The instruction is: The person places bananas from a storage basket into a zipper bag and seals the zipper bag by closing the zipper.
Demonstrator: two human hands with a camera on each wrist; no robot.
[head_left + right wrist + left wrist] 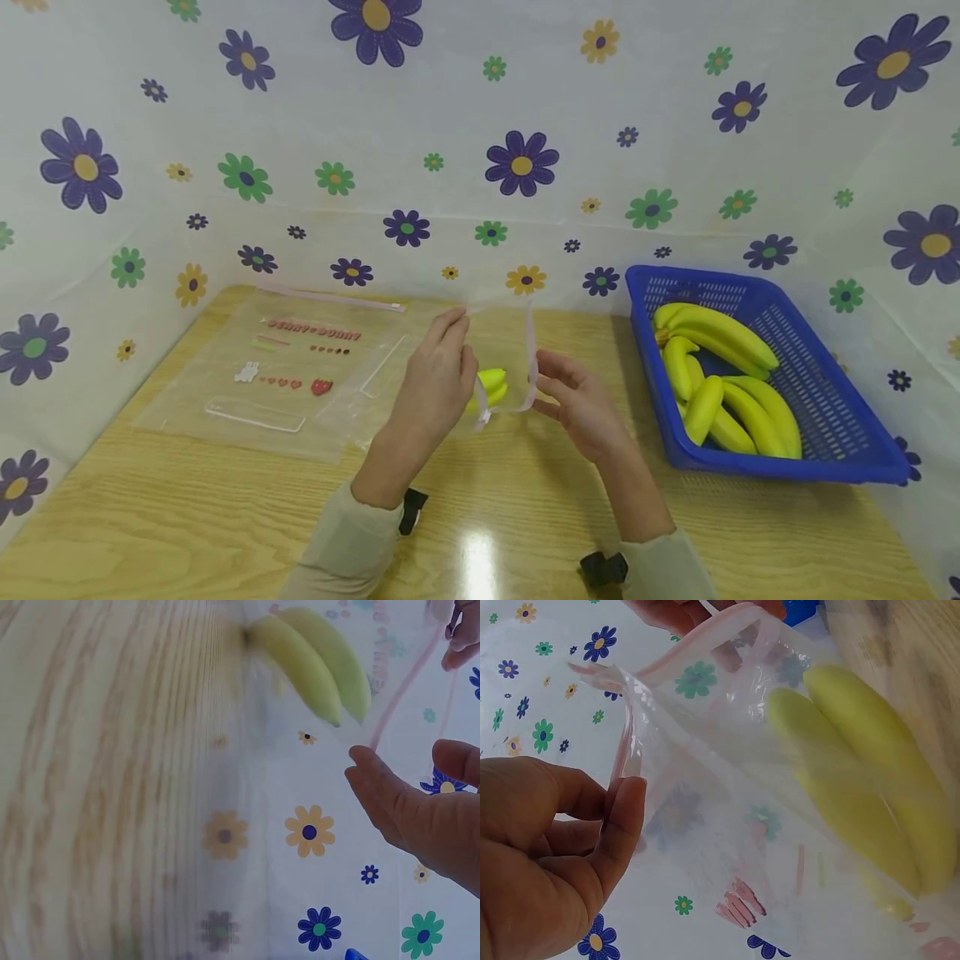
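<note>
Both forearms reach forward in pale sleeves, each with a dark strap at the wrist, and the two hands are raised side by side, close but apart.

The left hand (438,379) stands upright with its back to the head camera, fingers pointing up and drawn together at the tips. In the left wrist view its thumb (622,825) and curled fingers pinch a thin edge between them.

The right hand (573,400) sits slightly lower, palm turned up and inward toward the left hand, fingers loosely bent. Its fingertips (367,769) and thumb are near each other; whether they actually pinch anything cannot be told.
</note>
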